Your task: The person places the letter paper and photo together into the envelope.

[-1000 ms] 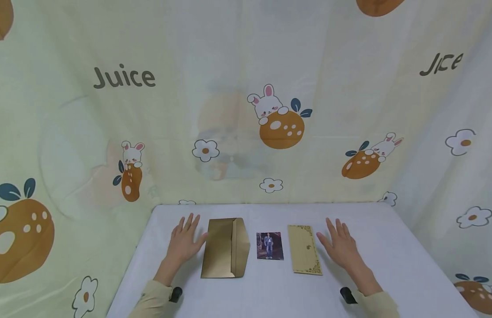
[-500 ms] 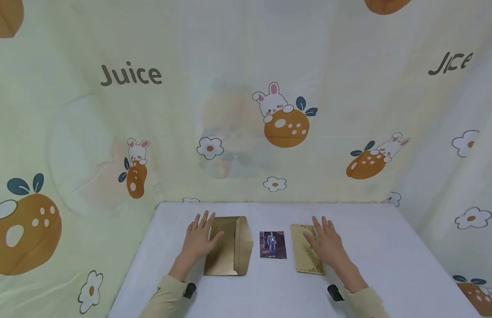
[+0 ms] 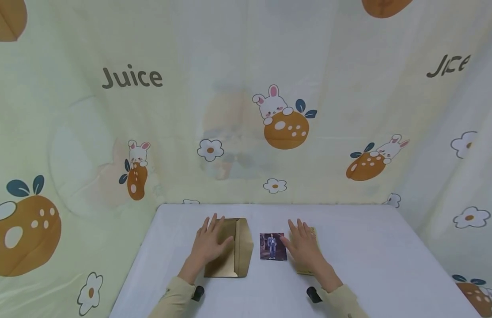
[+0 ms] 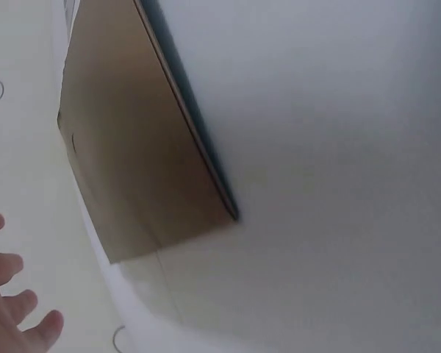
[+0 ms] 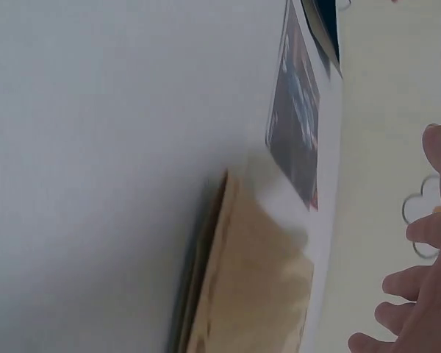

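Observation:
A gold envelope (image 3: 243, 251) lies on the white table with its flap open to the right; the left wrist view shows its edge and corner close up (image 4: 132, 140). Over its left part hovers my left hand (image 3: 207, 245), fingers spread and straight, holding nothing. My right hand (image 3: 304, 249), likewise spread and holding nothing, covers most of a tan folded card (image 3: 313, 234) with a patterned border. In the right wrist view the card (image 5: 257, 287) shows several layers at its edge. Between the hands lies a photo (image 3: 271, 248) of a standing person; the right thumb overlaps its right edge.
The white tablecloth (image 3: 373, 265) spreads around the items. Behind and at both sides hangs a pale curtain (image 3: 230, 185) printed with rabbits, oranges and flowers. Small black devices sit at the left wrist (image 3: 198, 293) and the right wrist (image 3: 314, 295).
Both hands have moved inward: the left from beside the envelope to above it, the right from beyond the card to over it. Envelope, photo and card have stayed in place.

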Demonstrator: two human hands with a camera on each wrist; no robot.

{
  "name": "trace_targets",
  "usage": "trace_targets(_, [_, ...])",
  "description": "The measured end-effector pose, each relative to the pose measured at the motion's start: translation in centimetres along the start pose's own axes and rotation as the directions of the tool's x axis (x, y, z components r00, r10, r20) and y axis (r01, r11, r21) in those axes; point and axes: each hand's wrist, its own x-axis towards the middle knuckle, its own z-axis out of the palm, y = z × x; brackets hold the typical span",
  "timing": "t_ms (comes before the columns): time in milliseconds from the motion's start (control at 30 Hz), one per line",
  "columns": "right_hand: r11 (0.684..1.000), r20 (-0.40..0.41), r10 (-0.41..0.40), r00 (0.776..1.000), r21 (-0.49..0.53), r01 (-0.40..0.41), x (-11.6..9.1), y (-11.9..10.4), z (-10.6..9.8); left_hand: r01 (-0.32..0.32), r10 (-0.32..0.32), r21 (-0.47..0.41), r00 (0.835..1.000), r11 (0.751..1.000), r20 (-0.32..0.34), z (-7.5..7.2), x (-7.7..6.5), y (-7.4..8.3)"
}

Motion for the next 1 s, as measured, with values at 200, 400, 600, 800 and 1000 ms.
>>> trace_targets(200, [0.999,0.023,-0.03,0.999,0.012,0.03,0.3,-2.5,1.7,-0.029,0.029,0.016,1.0,0.999,0.001,1.0,0.0,0.3])
trace_targets(400, [0.995,0.03,-0.099,0.995,0.005,0.099,0.7,-4.4,3.9,-0.051,0.05,0.015,0.998,0.999,0.041,1.2,0.1,1.0])
trace_targets(600, [0.976,0.075,-0.216,0.974,-0.015,0.218,0.8,-6.6,5.8,-0.062,0.057,0.066,0.996,0.996,0.068,1.6,0.2,1.3])
trace_targets(800, [0.946,0.119,-0.307,0.944,-0.075,0.317,1.0,-8.4,7.1,-0.072,0.065,0.07,0.993,0.995,0.094,1.7,0.1,1.7])
trace_targets(1000, [0.935,0.15,-0.311,0.938,-0.129,0.331,0.9,-9.0,7.7,-0.102,0.087,0.112,0.988,0.988,0.126,2.2,0.1,1.9])
